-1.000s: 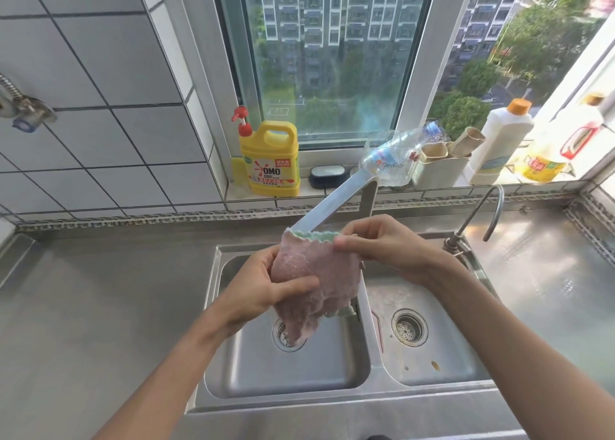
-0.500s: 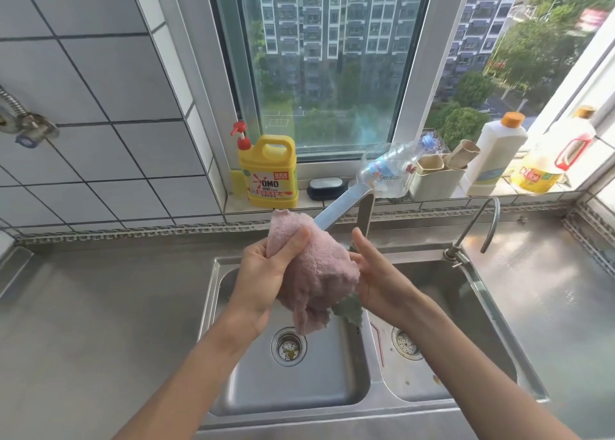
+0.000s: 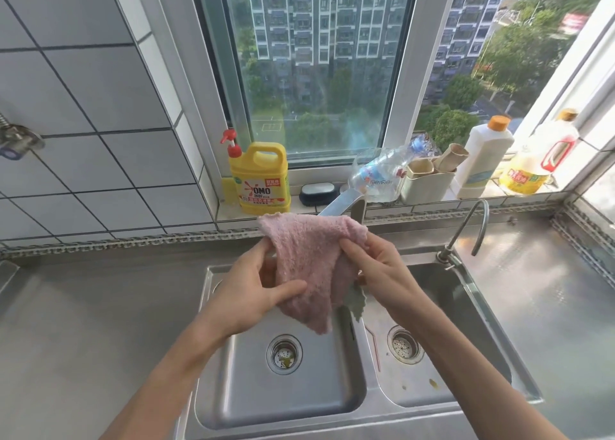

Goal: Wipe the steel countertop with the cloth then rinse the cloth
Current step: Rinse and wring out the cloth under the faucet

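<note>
Both hands are holding the cloth (image 3: 309, 266) up over the sink (image 3: 283, 403), roughly above the divider between its two basins. The left hand (image 3: 253, 293) is gripping the cloth's left side, thumb lying across the front and fingers curled behind. The right hand (image 3: 376, 273) is pinching the upper right corner between thumb and fingers. From the left fingers the cloth is lying toward 3 o'clock; from the right fingers, toward 9 o'clock. Its top edge is stretching between the hands, and its long axis is hanging from 12 down to 6, tapering to a point over the left basin. Both hands are equally near, since each is already on it.

Below, the left drain (image 3: 284, 354) is sitting at about 7 o'clock from the cloth's tip, and the right drain (image 3: 404, 345) at 4 o'clock. No water is visibly running. The spout (image 3: 336, 203) is reaching out just behind the cloth's top edge at 12 o'clock, so rinsing probably calls for little travel. A thin curved tap (image 3: 466, 230) is standing at 2 o'clock, apart from the right hand. The countertop (image 3: 100, 306) is spreading to 9 and 3 o'clock. Farther off, on the sill, a yellow jug (image 3: 261, 180) is standing at 11 o'clock and bottles (image 3: 482, 160) at 1 o'clock.
</note>
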`<action>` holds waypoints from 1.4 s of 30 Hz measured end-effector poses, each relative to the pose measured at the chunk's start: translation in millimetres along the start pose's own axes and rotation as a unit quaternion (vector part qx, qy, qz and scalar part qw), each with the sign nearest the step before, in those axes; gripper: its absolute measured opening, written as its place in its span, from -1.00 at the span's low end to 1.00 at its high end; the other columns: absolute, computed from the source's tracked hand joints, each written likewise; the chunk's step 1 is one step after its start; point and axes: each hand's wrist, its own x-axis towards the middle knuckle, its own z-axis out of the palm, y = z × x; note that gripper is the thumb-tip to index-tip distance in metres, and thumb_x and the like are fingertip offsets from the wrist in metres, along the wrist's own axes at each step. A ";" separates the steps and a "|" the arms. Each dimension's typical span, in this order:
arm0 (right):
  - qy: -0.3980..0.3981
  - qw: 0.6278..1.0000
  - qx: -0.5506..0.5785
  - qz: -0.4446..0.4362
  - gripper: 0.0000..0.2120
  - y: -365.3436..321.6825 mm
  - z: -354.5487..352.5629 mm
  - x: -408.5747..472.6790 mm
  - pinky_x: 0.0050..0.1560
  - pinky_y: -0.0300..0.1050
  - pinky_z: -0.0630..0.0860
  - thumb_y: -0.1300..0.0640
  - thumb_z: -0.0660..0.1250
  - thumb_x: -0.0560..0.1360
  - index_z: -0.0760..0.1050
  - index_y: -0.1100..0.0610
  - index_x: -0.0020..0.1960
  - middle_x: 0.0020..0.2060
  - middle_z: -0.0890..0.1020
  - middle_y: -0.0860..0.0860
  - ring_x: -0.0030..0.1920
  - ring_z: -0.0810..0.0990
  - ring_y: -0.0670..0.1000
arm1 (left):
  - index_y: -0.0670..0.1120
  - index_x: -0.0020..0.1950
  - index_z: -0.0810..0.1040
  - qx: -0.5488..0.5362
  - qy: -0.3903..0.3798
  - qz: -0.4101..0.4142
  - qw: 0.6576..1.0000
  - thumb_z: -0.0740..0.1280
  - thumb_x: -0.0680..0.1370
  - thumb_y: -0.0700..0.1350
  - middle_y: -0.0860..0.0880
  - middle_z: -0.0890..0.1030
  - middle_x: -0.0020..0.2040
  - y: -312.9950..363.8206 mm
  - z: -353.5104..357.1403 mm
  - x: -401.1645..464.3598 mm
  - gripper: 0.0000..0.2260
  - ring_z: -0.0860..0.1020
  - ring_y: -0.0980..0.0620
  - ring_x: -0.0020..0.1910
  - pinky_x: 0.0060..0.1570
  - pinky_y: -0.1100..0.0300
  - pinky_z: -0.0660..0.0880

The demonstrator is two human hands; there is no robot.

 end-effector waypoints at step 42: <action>0.078 0.875 -0.466 -0.105 -0.83 -6.7 -35.3 101.6 0.01 -0.01 0.57 0.02 0.46 0.57 0.57 0.09 -0.11 -0.16 0.59 0.02 -0.13 0.55 0.01 | 0.15 -0.01 0.63 0.349 0.153 0.100 0.919 0.46 0.51 0.20 0.22 0.55 -0.07 -13.0 19.5 64.0 -0.82 0.52 0.15 -0.14 -0.17 0.17 0.40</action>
